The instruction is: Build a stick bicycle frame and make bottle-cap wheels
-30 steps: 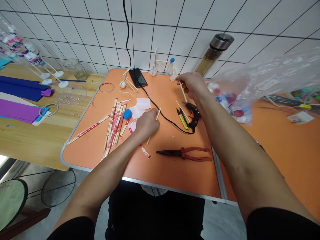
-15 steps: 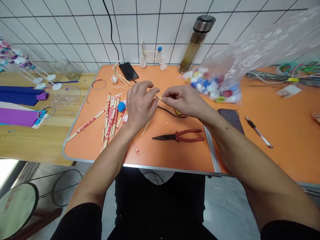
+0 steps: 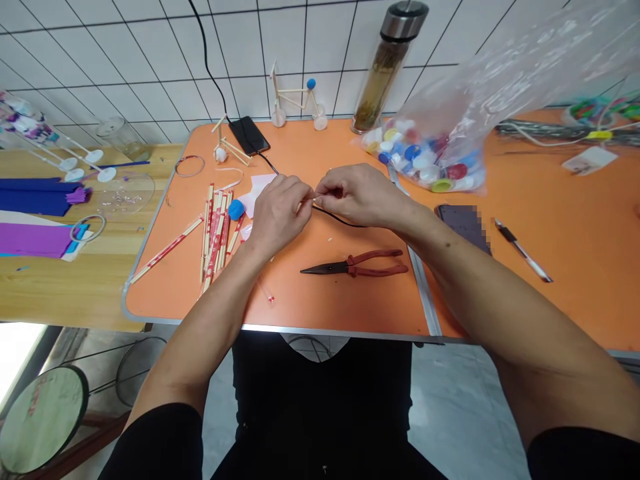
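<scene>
My left hand (image 3: 283, 208) and my right hand (image 3: 357, 193) meet over the orange table, fingertips almost touching. Each is closed in a pinch. Between them shows only a tiny pale tip (image 3: 315, 198), apparently of a thin wooden stick; the fingers cover the rest. A black cable (image 3: 333, 215) runs beneath my fingers. Below the hands lie long-nose pliers (image 3: 353, 264) with red handles, their jaws pointing left. To the left of my left hand are several chopsticks in red-and-white wrappers (image 3: 219, 230) and a blue bottle cap (image 3: 236, 210).
Small stick frames (image 3: 293, 100) with caps stand near the tiled wall. A glass tea bottle (image 3: 383, 67) and a plastic bag of bottle caps (image 3: 425, 157) are at the back. Phones (image 3: 249, 137) and a pen (image 3: 523, 250) lie on the orange table (image 3: 340, 307).
My fingertips have come closer together, and the small stick between them is now mostly covered. The longer stick slanting below my left hand has gone from sight. The view has shifted slightly.
</scene>
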Available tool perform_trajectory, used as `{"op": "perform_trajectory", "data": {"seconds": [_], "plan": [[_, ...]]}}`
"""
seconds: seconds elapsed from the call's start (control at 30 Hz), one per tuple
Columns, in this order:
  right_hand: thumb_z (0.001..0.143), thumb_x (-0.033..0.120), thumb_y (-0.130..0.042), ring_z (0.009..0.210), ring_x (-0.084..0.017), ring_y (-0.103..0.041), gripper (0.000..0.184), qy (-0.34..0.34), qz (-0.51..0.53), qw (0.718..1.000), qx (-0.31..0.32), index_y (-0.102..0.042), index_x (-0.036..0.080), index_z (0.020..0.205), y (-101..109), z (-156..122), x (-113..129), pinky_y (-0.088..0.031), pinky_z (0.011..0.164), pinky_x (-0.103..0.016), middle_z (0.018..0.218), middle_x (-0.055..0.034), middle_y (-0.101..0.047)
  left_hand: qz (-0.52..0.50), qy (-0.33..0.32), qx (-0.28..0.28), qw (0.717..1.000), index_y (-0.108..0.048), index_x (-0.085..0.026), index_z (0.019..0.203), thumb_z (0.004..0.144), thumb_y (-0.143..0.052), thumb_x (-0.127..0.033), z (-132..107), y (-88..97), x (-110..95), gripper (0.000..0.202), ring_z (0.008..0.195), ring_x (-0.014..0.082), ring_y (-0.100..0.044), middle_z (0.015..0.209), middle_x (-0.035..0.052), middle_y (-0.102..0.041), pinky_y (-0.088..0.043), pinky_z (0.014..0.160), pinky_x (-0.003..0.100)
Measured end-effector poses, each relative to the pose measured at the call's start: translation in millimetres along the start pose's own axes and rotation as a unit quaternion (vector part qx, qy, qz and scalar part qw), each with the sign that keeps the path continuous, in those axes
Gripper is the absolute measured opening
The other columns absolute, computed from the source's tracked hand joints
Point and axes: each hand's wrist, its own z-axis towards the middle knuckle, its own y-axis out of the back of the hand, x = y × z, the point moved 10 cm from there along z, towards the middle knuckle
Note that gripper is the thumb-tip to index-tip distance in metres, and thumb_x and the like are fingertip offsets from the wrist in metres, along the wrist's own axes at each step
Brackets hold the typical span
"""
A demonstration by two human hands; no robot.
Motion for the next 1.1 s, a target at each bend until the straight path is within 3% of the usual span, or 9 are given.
{"op": "perform_trajectory", "data": {"seconds": [0.13, 0.27, 0.47, 0.7, 0.83, 0.9, 0.97, 1.03, 1.1], "plan": [[0.101, 0.028, -0.067, 0.103, -0.03, -0.072, 0.023, 0.002, -0.055, 0.998, -0.021, -0.086, 0.02, 0.112, 17, -11, 8, -0.048, 0.086, -0.04, 0.111, -0.0108, -0.081, -0.066, 0.053, 0.004, 0.996, -0.065, -0.023, 0.087, 0.091, -0.068, -0.012, 2, -1.6, 10, 0.013, 0.092, 0.0246, -0.065, 0.089, 0.0045, -0.073, -0.045, 0.084, 0.038], [0.11, 0.035, -0.062, 0.128, -0.035, -0.068, 0.037, 0.011, -0.133, 0.988, -0.08, -0.077, 0.02, 0.14, 50, -64, 19, -0.052, 0.099, -0.045, 0.141, -0.0183, -0.072, -0.221, 0.211, -0.012, 0.952, -0.066, -0.021, 0.082, 0.089, -0.066, -0.011, 0, -4.2, 40, 0.013, 0.073, 0.0168, -0.058, 0.077, -0.0001, -0.067, -0.044, 0.072, 0.032], [0.111, 0.046, -0.066, 0.114, -0.032, -0.073, 0.039, 0.069, -0.12, 0.98, 0.141, -0.073, 0.024, 0.142, -22, -148, 0, -0.051, 0.087, -0.042, 0.137, -0.0143, -0.076, -0.427, 0.361, 0.02, 0.829, -0.066, -0.02, 0.074, 0.083, -0.067, -0.015, -9, -25.8, 47, 0.01, 0.053, 0.0107, -0.052, 0.065, -0.002, -0.064, -0.043, 0.052, 0.025], [0.119, 0.04, -0.046, 0.088, -0.028, -0.069, 0.041, 0.095, -0.228, 0.966, 0.075, -0.078, 0.014, 0.121, -44, -153, 2, -0.043, 0.074, -0.04, 0.106, -0.0156, -0.076, -0.487, 0.409, 0.016, 0.772, -0.063, -0.019, 0.071, 0.075, -0.07, -0.016, -16, -28.0, 45, 0.009, 0.045, 0.0058, -0.043, 0.06, -0.0039, -0.062, -0.031, 0.042, 0.018], [0.115, 0.044, -0.05, 0.088, -0.027, -0.072, 0.037, -0.035, 0.01, 0.999, 0.03, -0.075, 0.019, 0.126, -30, -155, -8, -0.05, 0.072, -0.039, 0.114, -0.0154, -0.075, -0.524, 0.425, -0.01, 0.738, -0.063, -0.019, 0.071, 0.072, -0.073, -0.016, -18, -25.7, 50, 0.01, 0.044, 0.0039, -0.039, 0.06, -0.0043, -0.061, -0.022, 0.041, 0.017], [0.113, 0.054, -0.053, 0.082, -0.026, -0.072, 0.038, -0.143, 0.285, 0.948, 0.021, -0.072, 0.022, 0.124, -36, -155, -21, -0.055, 0.069, -0.039, 0.105, -0.0111, -0.074, -0.543, 0.431, -0.022, 0.721, -0.063, -0.018, 0.072, 0.071, -0.074, -0.017, -19, -24.9, 52, 0.011, 0.044, 0.0031, -0.038, 0.061, -0.0045, -0.06, -0.02, 0.041, 0.016], [0.103, 0.062, -0.07, 0.071, -0.022, -0.066, 0.043, -0.222, 0.512, 0.829, 0.029, -0.07, 0.024, 0.122, -51, -151, -22, -0.054, 0.061, -0.036, 0.091, -0.0049, -0.07, -0.554, 0.438, -0.032, 0.707, -0.063, -0.018, 0.073, 0.071, -0.075, -0.018, -21, -24.2, 54, 0.012, 0.044, 0.0024, -0.037, 0.062, -0.0049, -0.059, -0.019, 0.042, 0.016], [0.087, 0.06, -0.091, 0.069, -0.019, -0.063, 0.054, -0.261, 0.614, 0.744, 0.043, -0.071, 0.022, 0.121, -60, -141, -16, -0.053, 0.058, -0.033, 0.087, -0.0016, -0.066, -0.562, 0.442, -0.04, 0.698, -0.062, -0.018, 0.074, 0.071, -0.076, -0.018, -22, -23.1, 55, 0.014, 0.044, 0.0022, -0.036, 0.062, -0.0053, -0.059, -0.018, 0.042, 0.016], [0.08, 0.058, -0.099, 0.076, -0.019, -0.067, 0.057, -0.274, 0.626, 0.728, 0.054, -0.075, 0.021, 0.115, -61, -127, -14, -0.057, 0.065, -0.032, 0.091, -0.0028, -0.068, -0.574, 0.439, -0.045, 0.69, -0.061, -0.018, 0.075, 0.071, -0.077, -0.018, -21, -20.6, 54, 0.016, 0.045, 0.0021, -0.036, 0.061, -0.0056, -0.058, -0.018, 0.043, 0.016]]}}
